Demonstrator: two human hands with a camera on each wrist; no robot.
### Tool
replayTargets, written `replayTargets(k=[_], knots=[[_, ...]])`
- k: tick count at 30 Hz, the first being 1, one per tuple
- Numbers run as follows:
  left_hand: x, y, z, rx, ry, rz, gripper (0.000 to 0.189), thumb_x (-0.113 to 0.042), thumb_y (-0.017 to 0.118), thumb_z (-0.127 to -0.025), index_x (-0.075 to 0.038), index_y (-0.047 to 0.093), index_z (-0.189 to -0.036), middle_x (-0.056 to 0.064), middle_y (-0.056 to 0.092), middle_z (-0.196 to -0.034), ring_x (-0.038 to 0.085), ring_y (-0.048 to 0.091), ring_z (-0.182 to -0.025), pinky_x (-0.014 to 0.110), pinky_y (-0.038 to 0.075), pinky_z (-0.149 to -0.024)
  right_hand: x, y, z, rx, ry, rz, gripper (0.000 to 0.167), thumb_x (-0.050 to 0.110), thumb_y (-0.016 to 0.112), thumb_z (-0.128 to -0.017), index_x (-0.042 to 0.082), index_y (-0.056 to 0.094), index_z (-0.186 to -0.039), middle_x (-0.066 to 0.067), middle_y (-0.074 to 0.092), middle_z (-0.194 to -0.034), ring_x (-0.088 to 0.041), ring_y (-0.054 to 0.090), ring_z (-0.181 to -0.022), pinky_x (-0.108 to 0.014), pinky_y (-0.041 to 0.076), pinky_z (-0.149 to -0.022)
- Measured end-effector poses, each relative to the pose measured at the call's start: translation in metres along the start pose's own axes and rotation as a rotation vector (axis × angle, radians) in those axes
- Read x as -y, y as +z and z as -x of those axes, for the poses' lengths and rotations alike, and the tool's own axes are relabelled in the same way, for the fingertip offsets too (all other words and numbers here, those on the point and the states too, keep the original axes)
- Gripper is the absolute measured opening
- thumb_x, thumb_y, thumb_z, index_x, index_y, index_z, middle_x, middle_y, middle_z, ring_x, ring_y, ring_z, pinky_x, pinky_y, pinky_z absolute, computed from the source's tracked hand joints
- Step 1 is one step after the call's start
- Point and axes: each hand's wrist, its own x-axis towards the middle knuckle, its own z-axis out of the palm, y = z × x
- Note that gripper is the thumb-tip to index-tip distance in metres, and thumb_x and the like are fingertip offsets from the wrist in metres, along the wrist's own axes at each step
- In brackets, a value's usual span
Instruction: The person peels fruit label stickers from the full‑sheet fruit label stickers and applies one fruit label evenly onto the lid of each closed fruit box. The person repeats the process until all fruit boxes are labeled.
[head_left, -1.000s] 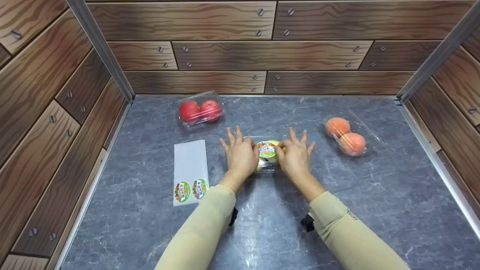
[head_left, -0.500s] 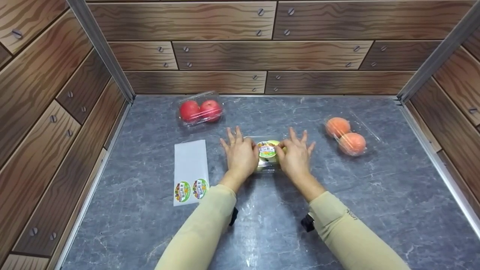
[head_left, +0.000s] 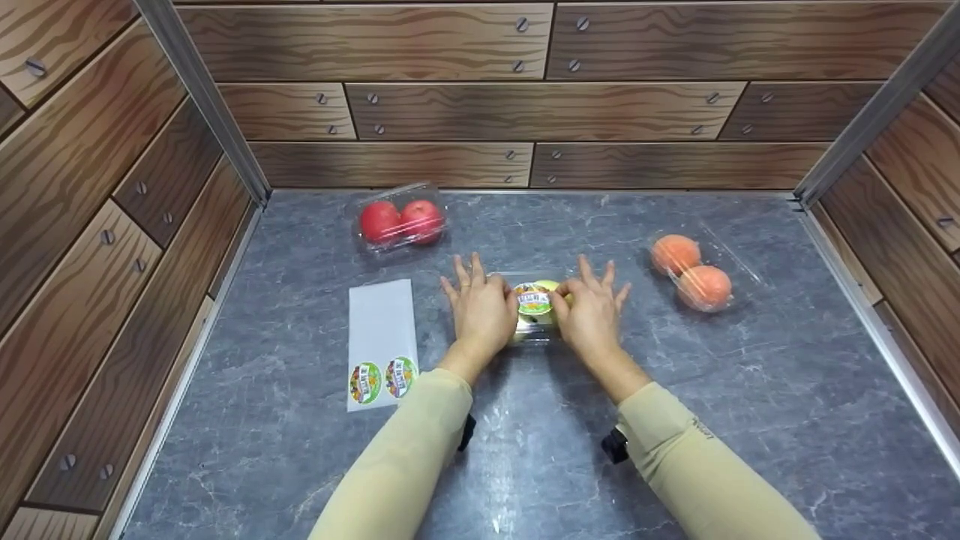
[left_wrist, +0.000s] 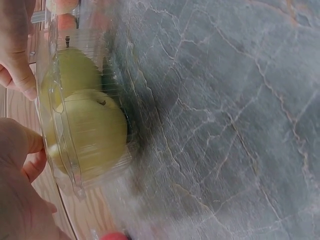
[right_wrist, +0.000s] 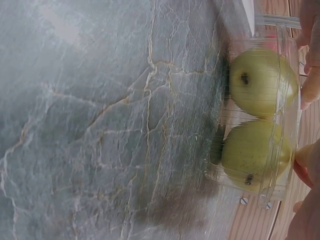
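A clear plastic clamshell box [head_left: 536, 334] lies at the middle of the table with two round yellow-green fruits [left_wrist: 92, 132] inside. At its lid is a round, colourful printed sticker [head_left: 534, 298]. My left hand [head_left: 484, 315] pinches the sticker's left edge between thumb and forefinger, the other fingers spread. On the opposite side, my right hand [head_left: 592, 315] pinches the right edge in the same way. Both wrist views show fingertips at the lid's top face, the box [right_wrist: 280, 150] resting on the table. Whether the sticker's underside touches the lid is hidden.
Left of the hands lies a white backing sheet [head_left: 381, 319] with two more round stickers [head_left: 365, 383]. A clear box with two red apples [head_left: 379, 222] stands at the back left. Another, with two orange fruits [head_left: 705, 288], is at the right. Wood-patterned walls [head_left: 450, 112] enclose the table.
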Motion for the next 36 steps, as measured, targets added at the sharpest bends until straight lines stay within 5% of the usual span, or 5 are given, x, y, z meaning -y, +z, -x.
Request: replayTargets(k=[19, 23, 29, 36], knots=[[0.0, -0.001, 0.0, 0.015, -0.012, 0.004, 0.022, -0.035, 0.07, -0.101, -0.013, 0.073, -0.101, 0.029, 0.035, -0.165, 0.051, 0.016, -0.158, 0.075, 0.009, -0.122, -0.005, -0.001, 0.001, -0.044, -0.024, -0.018, 0.019, 0.022, 0.078, -0.095, 0.004, 0.073, -0.091, -0.024, 0.048, -0.157, -0.064, 0.025, -0.15, -0.084, 0.004, -0.116], [0.004, 0.0, 0.002, 0.007, -0.015, 0.025, 0.034, -0.04, 0.068, -0.102, -0.011, 0.071, -0.118, 0.029, 0.036, -0.165, 0.051, 0.016, -0.158, 0.074, 0.009, -0.123, -0.007, -0.001, 0.002, -0.052, -0.032, -0.051, 0.024, 0.024, 0.076, -0.096, 0.003, 0.072, -0.106, -0.026, 0.05, -0.155, -0.063, 0.026, -0.149, -0.084, 0.004, -0.116], [0.01, 0.001, 0.004, 0.03, 0.002, 0.024, 0.064, -0.053, 0.059, -0.103, -0.01, 0.059, -0.15, 0.024, 0.033, -0.168, 0.049, 0.012, -0.159, 0.073, 0.006, -0.123, -0.013, -0.002, 0.003, -0.007, -0.033, -0.066, 0.053, 0.032, 0.077, -0.096, 0.001, 0.063, -0.137, -0.027, 0.047, -0.158, -0.062, 0.024, -0.151, -0.082, 0.003, -0.117], [0.016, 0.001, 0.003, 0.074, 0.047, -0.041, 0.078, -0.065, 0.053, -0.101, -0.012, 0.05, -0.159, 0.019, 0.034, -0.169, 0.051, 0.012, -0.158, 0.074, 0.007, -0.123, -0.017, -0.005, 0.0, 0.117, -0.032, -0.025, 0.075, 0.047, 0.073, -0.098, 0.003, 0.051, -0.154, -0.025, 0.041, -0.163, -0.061, 0.021, -0.152, -0.081, 0.003, -0.118]])
